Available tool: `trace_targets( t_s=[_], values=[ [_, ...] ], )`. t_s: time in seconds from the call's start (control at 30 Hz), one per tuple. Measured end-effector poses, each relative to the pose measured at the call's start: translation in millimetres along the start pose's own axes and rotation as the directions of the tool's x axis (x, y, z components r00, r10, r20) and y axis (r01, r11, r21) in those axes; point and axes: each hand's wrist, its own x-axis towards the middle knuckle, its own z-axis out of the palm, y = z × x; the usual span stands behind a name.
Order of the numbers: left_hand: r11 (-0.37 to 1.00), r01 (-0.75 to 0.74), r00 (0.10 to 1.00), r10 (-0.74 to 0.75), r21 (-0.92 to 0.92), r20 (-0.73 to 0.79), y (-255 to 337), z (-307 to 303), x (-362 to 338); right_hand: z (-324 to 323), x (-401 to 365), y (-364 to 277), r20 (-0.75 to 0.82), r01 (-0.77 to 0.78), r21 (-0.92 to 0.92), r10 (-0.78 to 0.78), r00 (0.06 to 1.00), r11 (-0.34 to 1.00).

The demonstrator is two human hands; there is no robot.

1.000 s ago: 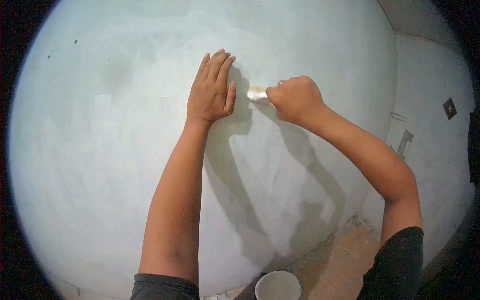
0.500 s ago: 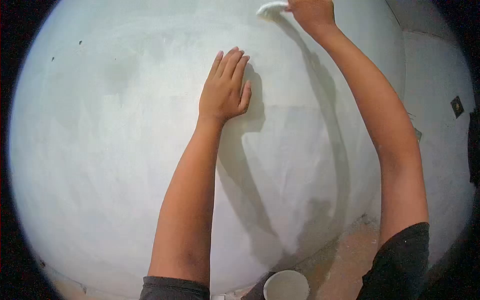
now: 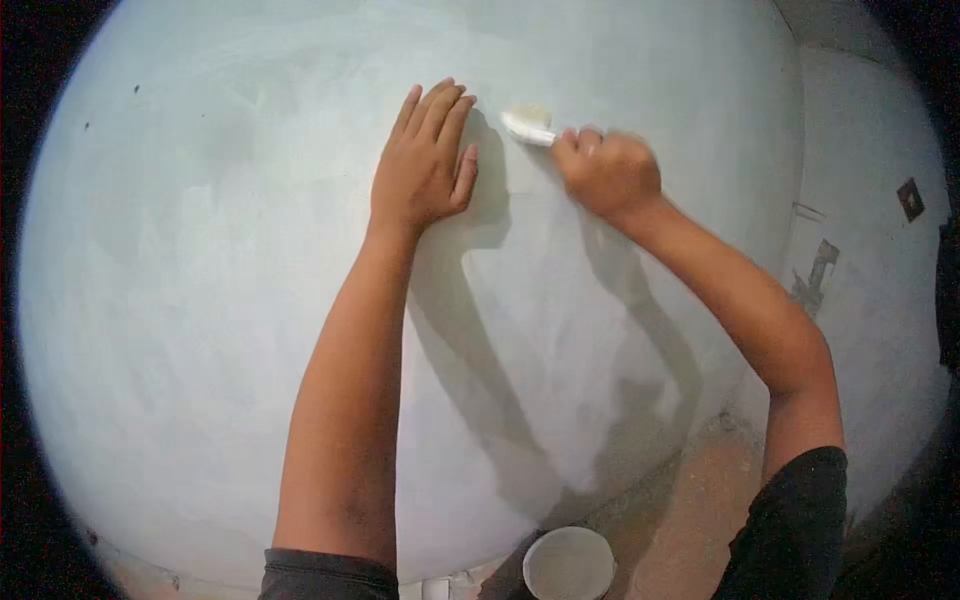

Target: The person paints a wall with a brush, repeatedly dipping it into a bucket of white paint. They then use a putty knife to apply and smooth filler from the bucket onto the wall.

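My right hand (image 3: 612, 175) is closed around the handle of a paintbrush (image 3: 528, 125), whose white head points left and overlaps the pale wall (image 3: 250, 300). A cream patch shows along the top of the brush head; most of the handle is hidden in my fist. My left hand (image 3: 425, 160) lies palm toward the wall, fingers stretched upward and thumb apart, holding nothing. It is just left of the brush head, and both arms cast shadows down the wall.
A round white bucket (image 3: 612, 562) stands at the wall's foot, near the brownish floor (image 3: 690, 530). To the right a second wall (image 3: 870, 300) meets this one at a corner, with a dark diamond-shaped patch (image 3: 910, 200) on it. Two small dark marks are at upper left.
My right hand has come down from the top of the view with the paintbrush, its elbow bending more. The left hand keeps its flat pose; the view has shifted slightly.
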Motion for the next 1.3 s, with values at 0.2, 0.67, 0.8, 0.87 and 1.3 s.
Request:
trace_targets(
  t_s=[0.2,0.67,0.8,0.87,1.3],
  values=[
    [1.0,-0.007,1.0,0.007,-0.002,0.008,8.1,4.3,2.3,-26.0,-54.1,-1.4,0.288,0.029,0.243,-0.101,0.952,0.969],
    [0.995,-0.099,0.989,0.098,0.006,0.112,-149.0,-39.9,-35.3,67.8,222.0,25.9,0.162,-0.224,0.023,0.218,0.962,0.974],
    [0.997,-0.07,0.993,0.073,-0.04,0.096,-162.0,-52.5,-39.1,85.5,260.8,27.7,-0.016,-0.314,-0.213,0.318,0.948,0.925],
    [0.997,-0.067,0.994,0.07,-0.032,0.089,-168.3,-59.4,-42.0,85.1,272.5,23.4,0.074,-0.358,-0.193,0.378,0.923,0.913],
    [0.997,-0.067,0.994,0.07,-0.033,0.083,-166.6,-67.6,-35.3,37.7,98.4,-112.2,-0.204,-0.004,-0.369,-0.076,0.976,0.929]
  ],
)
